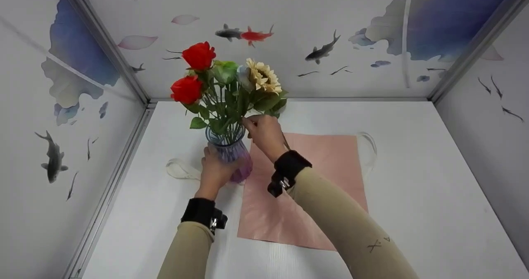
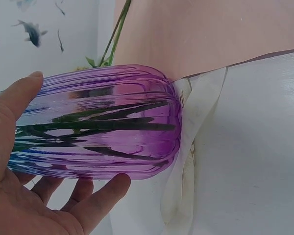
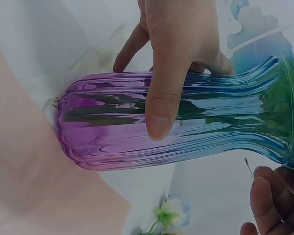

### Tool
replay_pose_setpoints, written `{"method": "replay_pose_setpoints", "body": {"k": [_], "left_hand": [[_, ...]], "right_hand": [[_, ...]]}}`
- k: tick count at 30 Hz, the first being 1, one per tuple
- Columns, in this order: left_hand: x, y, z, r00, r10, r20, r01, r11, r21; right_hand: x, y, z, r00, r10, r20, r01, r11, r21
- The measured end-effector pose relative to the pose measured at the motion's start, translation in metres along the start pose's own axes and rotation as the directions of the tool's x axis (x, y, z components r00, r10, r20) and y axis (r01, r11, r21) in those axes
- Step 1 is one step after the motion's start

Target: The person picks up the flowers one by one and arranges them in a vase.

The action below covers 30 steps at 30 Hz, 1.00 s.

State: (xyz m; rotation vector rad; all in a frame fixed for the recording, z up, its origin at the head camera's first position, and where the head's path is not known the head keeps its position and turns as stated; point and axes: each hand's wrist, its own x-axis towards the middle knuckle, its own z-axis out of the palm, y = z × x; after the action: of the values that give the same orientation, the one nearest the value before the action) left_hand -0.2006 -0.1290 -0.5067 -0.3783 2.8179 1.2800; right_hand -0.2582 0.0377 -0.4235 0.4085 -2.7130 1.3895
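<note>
A ribbed glass vase, blue at the rim and purple at the base, holds red roses, a cream sunflower and green stems. My left hand grips its side, the thumb on one face and the fingers spread round the other. Up at the rim, my right hand pinches a stem among the leaves between thumb and forefinger. Its curled fingers show beside the glass lip in the right wrist view. A thin stem slants behind the vase in the left wrist view.
Flat on the white table lies a pink sheet, right of the vase and under my right forearm. White ribbon loops show at its right side and left of the vase. Printed panels enclose the table.
</note>
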Motion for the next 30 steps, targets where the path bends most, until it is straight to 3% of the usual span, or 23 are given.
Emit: {"method": "replay_pose_setpoints", "body": {"k": [12,23,30], "left_hand": [[0.0,0.0,-0.001,1.0,0.013,-0.015,-0.014,1.0,-0.006],[0.0,0.002,0.0,0.999,0.039,-0.001,-0.039,0.999,0.022],[0.0,0.0,-0.001,0.998,0.057,-0.006,-0.057,0.998,0.023]], "right_hand": [[0.004,0.006,-0.004,0.996,0.068,0.058,-0.074,0.99,0.119],[0.014,-0.006,-0.006,0.983,0.166,0.08,-0.171,0.983,0.068],[0.02,-0.011,-0.004,0.978,0.191,0.08,-0.193,0.981,0.027]]}}
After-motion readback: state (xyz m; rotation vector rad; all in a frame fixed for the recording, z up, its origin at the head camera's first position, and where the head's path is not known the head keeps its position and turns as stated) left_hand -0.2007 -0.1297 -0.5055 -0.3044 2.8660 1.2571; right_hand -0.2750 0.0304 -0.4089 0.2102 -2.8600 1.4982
